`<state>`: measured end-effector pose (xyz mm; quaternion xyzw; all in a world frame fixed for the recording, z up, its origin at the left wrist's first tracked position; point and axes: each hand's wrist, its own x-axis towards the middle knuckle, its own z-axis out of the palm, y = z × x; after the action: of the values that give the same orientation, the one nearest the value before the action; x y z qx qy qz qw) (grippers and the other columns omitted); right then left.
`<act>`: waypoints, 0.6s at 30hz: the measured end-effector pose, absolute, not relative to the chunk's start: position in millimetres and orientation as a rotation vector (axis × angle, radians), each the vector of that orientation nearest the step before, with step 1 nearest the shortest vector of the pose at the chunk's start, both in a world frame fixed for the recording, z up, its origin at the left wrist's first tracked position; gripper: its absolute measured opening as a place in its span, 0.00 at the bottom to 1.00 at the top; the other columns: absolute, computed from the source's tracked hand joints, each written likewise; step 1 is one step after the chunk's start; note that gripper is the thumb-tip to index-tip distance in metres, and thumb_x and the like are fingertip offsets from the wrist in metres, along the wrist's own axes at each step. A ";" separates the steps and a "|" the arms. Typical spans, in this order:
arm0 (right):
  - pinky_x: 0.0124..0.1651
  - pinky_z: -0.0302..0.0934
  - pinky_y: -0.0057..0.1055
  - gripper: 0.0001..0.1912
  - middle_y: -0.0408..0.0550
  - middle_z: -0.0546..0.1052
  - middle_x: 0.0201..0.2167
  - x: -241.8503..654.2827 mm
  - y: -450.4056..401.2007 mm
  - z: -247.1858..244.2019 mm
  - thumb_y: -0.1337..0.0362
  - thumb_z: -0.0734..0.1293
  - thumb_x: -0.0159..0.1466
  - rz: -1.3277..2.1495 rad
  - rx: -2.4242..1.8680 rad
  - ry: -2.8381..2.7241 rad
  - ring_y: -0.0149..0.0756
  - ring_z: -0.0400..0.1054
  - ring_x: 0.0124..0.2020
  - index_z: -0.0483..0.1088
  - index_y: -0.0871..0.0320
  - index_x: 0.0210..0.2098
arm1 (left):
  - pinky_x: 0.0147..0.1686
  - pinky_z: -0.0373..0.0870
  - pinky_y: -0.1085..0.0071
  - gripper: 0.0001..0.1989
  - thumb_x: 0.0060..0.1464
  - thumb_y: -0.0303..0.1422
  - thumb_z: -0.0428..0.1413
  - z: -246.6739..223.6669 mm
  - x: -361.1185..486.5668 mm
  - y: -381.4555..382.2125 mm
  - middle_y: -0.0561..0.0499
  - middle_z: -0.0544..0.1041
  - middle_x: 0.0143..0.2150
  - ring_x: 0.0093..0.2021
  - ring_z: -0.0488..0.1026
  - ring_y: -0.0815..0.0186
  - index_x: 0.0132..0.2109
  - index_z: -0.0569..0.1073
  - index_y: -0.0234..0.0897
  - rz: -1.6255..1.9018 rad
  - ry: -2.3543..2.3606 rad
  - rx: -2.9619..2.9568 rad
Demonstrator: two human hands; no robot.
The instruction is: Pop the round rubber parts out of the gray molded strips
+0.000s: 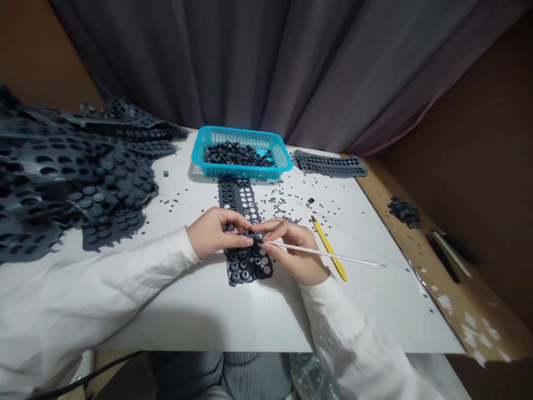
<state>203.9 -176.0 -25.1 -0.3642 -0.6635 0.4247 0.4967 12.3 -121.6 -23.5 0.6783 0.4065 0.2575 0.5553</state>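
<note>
A dark rubber sheet (pixel 238 268) with rows of round pieces and some empty round holes lies on the white table in front of the blue basket. My left hand (pixel 216 230) pinches the sheet near its middle, thumb and fingers pressed together. Beside it, my right hand (pixel 293 247) is closed around a thin white stick (pixel 333 254), whose near tip meets the sheet between both hands. The stick's other end points right across the table. Fingertips of the two hands almost touch, and the small part between them is partly hidden.
A blue basket (pixel 241 171) holds small dark pieces. More perforated sheets (pixel 54 183) are heaped at the left. A short dark strip (pixel 331 164) lies at the back right. Nearer are a yellow cutter (pixel 330 250) and scattered black bits. A dark clump (pixel 405 212) rests on the brown board.
</note>
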 end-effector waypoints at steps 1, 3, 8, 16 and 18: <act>0.50 0.64 0.44 0.03 0.48 0.77 0.41 204.0 -176.2 -24.8 0.68 0.67 0.58 1.021 -0.885 -1.613 0.39 0.71 0.45 0.69 0.54 0.29 | 0.22 0.54 0.75 0.15 0.37 0.37 0.63 -23.1 12.2 -121.5 0.58 0.65 0.19 0.21 0.56 0.75 0.32 0.76 0.33 0.604 0.965 1.608; 0.50 0.63 0.43 0.03 0.48 0.78 0.40 203.9 -176.5 -24.7 0.68 0.68 0.58 1.007 -0.886 -1.617 0.38 0.71 0.45 0.69 0.54 0.29 | 0.21 0.53 0.75 0.14 0.37 0.37 0.63 -22.3 12.2 -121.7 0.58 0.64 0.18 0.20 0.56 0.75 0.32 0.76 0.33 0.597 0.970 1.612; 0.50 0.64 0.43 0.04 0.49 0.78 0.40 204.7 -177.1 -24.8 0.70 0.67 0.58 0.996 -0.875 -1.632 0.38 0.71 0.44 0.69 0.55 0.30 | 0.21 0.53 0.76 0.13 0.37 0.37 0.63 -20.0 12.8 -123.1 0.56 0.68 0.19 0.20 0.56 0.75 0.31 0.77 0.32 0.619 0.965 1.613; 0.49 0.64 0.42 0.04 0.51 0.77 0.40 206.4 -175.5 -23.7 0.71 0.67 0.58 1.039 -0.819 -1.682 0.38 0.71 0.44 0.68 0.57 0.31 | 0.29 0.61 0.74 0.16 0.39 0.39 0.62 -14.2 9.6 -120.4 0.52 0.75 0.27 0.27 0.66 0.70 0.34 0.78 0.32 0.480 0.924 1.644; 0.48 0.64 0.41 0.04 0.50 0.77 0.39 206.4 -175.2 -23.6 0.71 0.67 0.58 1.097 -0.811 -1.664 0.37 0.71 0.44 0.67 0.57 0.30 | 0.29 0.62 0.73 0.15 0.39 0.39 0.62 -13.2 9.1 -119.3 0.53 0.74 0.26 0.28 0.66 0.70 0.34 0.78 0.33 0.446 0.914 1.632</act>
<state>206.4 -175.2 -23.6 -0.3318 -0.6805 0.4486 0.4749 9.1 -119.3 -13.2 0.6961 0.3896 0.1900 0.5723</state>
